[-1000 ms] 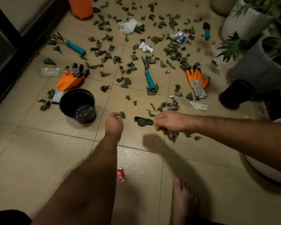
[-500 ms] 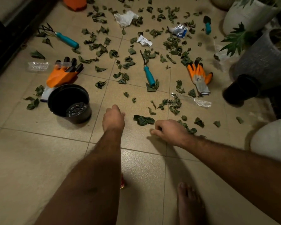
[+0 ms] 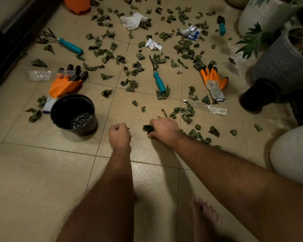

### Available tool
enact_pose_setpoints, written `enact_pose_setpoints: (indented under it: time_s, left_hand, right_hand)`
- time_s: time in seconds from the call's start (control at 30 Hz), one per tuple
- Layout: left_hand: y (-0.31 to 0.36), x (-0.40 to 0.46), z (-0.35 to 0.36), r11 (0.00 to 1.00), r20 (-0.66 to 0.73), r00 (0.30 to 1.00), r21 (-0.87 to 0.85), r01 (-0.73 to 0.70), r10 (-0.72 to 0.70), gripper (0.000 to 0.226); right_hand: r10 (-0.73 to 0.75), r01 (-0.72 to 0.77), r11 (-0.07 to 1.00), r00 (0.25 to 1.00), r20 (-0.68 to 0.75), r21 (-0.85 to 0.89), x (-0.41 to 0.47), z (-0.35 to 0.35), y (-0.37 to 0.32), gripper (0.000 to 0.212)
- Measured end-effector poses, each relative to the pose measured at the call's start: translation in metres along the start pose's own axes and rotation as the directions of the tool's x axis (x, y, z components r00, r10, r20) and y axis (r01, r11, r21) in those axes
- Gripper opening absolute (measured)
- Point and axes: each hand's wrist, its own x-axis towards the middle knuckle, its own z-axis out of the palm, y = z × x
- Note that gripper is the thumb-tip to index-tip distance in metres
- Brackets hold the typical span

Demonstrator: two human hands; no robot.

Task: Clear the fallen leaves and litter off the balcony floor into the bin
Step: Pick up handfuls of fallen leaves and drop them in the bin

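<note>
My right hand is down on the tiled floor, fingers curled round a dark leaf clump that sticks out at its left edge. My left hand hovers just left of it, curled into a fist; a sliver of green shows at its knuckles, but I cannot tell whether it holds anything. The black pot stands upright near the left hand, to its left, with a slotted base showing inside. More leaves lie just beside my right wrist, and a thick scatter covers the tiles further out. Among them are a crumpled white paper, a smaller scrap, a blue-and-clear wrapper and clear plastic strips. Three teal-handled tools lie about: a rake, a weeder and a small trowel. An orange glove touches the pot's far rim; another lies well to the right. Planters crowd the right edge, an orange container sits at the top, and a dark frame runs along the left. My bare foot is near the bottom.
</note>
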Motion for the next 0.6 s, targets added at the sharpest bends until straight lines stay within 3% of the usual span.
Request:
enact_pose_setpoints:
  time_s: [0.07,0.3,0.43,0.5,0.6]
  left_hand:
    - [0.004,0.001,0.002,0.995,0.081,0.995,-0.072,0.068,-0.062,0.009]
    - [0.010,-0.015,0.006,0.959,0.227,0.956,-0.169,0.228,-0.188,0.010]
    - [-0.002,-0.023,0.013,0.984,0.238,0.957,-0.031,0.176,-0.164,0.016]
    - [-0.005,-0.024,0.017,0.991,0.231,0.964,0.024,0.133,-0.135,0.015]
    - [-0.006,-0.025,0.021,0.994,0.252,0.963,0.067,0.086,-0.100,0.011]
  right_hand:
    - [0.032,-0.031,0.999,0.999,0.037,-0.021,0.001,0.006,0.000,0.034]
    - [0.176,-0.183,0.969,0.983,0.056,0.164,-0.028,0.027,0.001,0.027]
    - [0.289,-0.268,0.900,0.957,-0.012,0.345,-0.049,0.035,0.004,0.057]
    - [0.317,-0.289,0.889,0.948,-0.020,0.356,-0.051,0.035,0.002,0.067]
    - [0.311,-0.296,0.912,0.950,-0.011,0.284,-0.046,0.035,-0.003,0.051]
